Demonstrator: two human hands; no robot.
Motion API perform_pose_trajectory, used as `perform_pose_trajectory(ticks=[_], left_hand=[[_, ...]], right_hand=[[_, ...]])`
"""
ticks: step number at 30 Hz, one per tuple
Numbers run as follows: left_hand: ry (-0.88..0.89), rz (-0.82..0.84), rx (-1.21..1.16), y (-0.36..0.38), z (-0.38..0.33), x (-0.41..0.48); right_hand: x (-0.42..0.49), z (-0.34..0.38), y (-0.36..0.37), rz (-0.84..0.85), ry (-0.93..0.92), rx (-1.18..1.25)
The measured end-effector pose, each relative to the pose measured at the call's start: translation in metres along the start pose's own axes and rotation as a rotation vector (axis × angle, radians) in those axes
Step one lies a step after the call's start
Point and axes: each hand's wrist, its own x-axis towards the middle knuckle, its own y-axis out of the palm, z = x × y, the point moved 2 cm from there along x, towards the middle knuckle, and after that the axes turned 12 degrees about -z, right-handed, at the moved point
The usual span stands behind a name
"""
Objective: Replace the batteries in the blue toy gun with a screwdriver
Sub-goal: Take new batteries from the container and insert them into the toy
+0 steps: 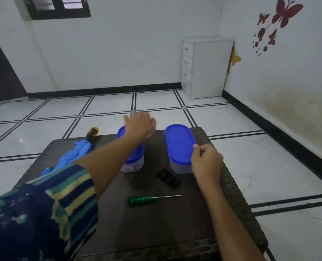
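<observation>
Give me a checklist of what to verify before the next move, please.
1. Grip: the right hand pinches the rim of the right lid: ok.
2. Support: the left hand is over the left container, contact blurred: cannot tell.
3. Tool: the green screwdriver lies free on the table: ok.
4. Toy: the blue toy gun lies at the table's left edge, no hand on it: ok.
5. New batteries in view: not ok, none visible.

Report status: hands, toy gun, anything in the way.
Left hand open, over left container. Right hand pinching right container's lid. Blue toy gun untouched at table's left, screwdriver lying free. Left sleeve partly hides gun.
</observation>
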Motion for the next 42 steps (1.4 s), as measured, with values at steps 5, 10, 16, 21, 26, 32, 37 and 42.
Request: perform_pose_trajectory(ticks=[5, 10, 16, 21, 26, 32, 37, 42], left_hand=[[-0.183, 0.116, -0.130, 0.023, 0.063, -0.005], [-0.189, -0.070, -0.199, 0.026, 0.063, -0.007], [-0.191, 0.014, -0.143, 0.024, 0.056, -0.007], [-0.201, 0.093, -0.226, 0.015, 0.057, -0.008], [-0.271, 0.058, -0.305, 0.009, 0.065, -0.006], [-0.320, -0.030, -0.423, 0.016, 0.072, -0.007], [-0.416, 0.024, -0.624, 0.006, 0.080, -0.006], [-0.492, 0.008, -0.708, -0.017, 0.092, -0.005]], right_hand=[[0.000, 0.003, 0.005, -0.050, -0.089, -0.159], [-0.038, 0.053, -0.005, -0.213, -0.490, 0.098], [-0.093, 0.070, 0.052, 0.550, -0.220, 0.140], [-0.093, 0.063, 0.090, 0.645, 0.011, 0.165], [-0.084, 0.070, 0.105, 0.706, 0.154, 0.008], [-0.080, 0.084, 0.107, 0.841, 0.015, -0.174], [-0.077, 0.093, 0.108, 0.853, -0.079, -0.290], [-0.081, 0.100, 0.108, 0.871, -0.166, -0.438]])
